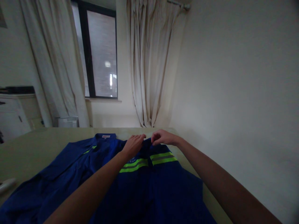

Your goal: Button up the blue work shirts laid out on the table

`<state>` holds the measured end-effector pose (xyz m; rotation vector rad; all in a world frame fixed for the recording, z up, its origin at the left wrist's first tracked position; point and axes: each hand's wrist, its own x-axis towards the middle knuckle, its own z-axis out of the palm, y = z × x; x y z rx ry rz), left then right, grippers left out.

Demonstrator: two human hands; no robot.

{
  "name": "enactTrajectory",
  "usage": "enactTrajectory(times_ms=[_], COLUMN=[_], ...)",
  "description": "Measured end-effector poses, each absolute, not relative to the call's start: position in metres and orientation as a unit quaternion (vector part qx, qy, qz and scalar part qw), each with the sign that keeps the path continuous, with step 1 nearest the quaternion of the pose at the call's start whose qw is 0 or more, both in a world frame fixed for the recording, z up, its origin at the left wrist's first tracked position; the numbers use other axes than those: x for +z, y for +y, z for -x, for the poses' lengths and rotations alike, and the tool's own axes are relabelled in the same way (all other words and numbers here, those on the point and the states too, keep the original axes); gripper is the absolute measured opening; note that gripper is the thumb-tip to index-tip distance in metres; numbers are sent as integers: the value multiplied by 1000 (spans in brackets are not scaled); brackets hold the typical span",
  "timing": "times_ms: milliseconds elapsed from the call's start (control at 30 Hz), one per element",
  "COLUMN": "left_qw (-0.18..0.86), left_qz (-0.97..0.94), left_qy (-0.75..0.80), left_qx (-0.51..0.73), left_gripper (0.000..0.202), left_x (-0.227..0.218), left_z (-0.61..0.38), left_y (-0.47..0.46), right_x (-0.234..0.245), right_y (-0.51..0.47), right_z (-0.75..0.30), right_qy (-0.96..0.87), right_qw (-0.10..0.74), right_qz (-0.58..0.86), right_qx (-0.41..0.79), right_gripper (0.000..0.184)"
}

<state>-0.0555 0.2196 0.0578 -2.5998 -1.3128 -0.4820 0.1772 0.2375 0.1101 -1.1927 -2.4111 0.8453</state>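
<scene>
A dark blue work jacket [173, 183] with yellow-green and grey reflective bands lies spread on the table, its front towards me. My left hand [134, 145] rests at its top edge, fingers bent over the cloth, with the fingertips partly hidden. Just to the right, my right hand [161, 137] pinches the same top edge between thumb and forefinger. Between the two hands a front opening runs down the cloth. More blue cloth [63, 161] spreads to the left, with a collar and a white-and-red label [106, 136]; whether it is a second jacket I cannot tell.
The pale table [35, 141] reaches to the window wall, and a plain wall [238, 77] stands close on the right. A white object [7, 185] lies at the left edge. Behind are curtains [149, 62], a window [102, 53] and a white cabinet [14, 112].
</scene>
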Motion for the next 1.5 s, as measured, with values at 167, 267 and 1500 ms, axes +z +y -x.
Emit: enactTrajectory(times_ms=[167,267,1500], left_qw=[89,90,-32], left_qz=[871,856,846], left_qy=[-441,-466,-520], left_qx=[-197,-204,-114], left_gripper=[31,34,56], left_x=[63,67,-54], left_z=[59,58,41], left_y=[218,216,98], right_x=[112,110,-43], right_y=[233,226,162], right_z=[-188,-175,-136], right_qy=[-809,-795,-647], right_qw=[227,265,252], right_qz=[474,505,717], right_qx=[263,207,60], right_gripper=[28,35,25])
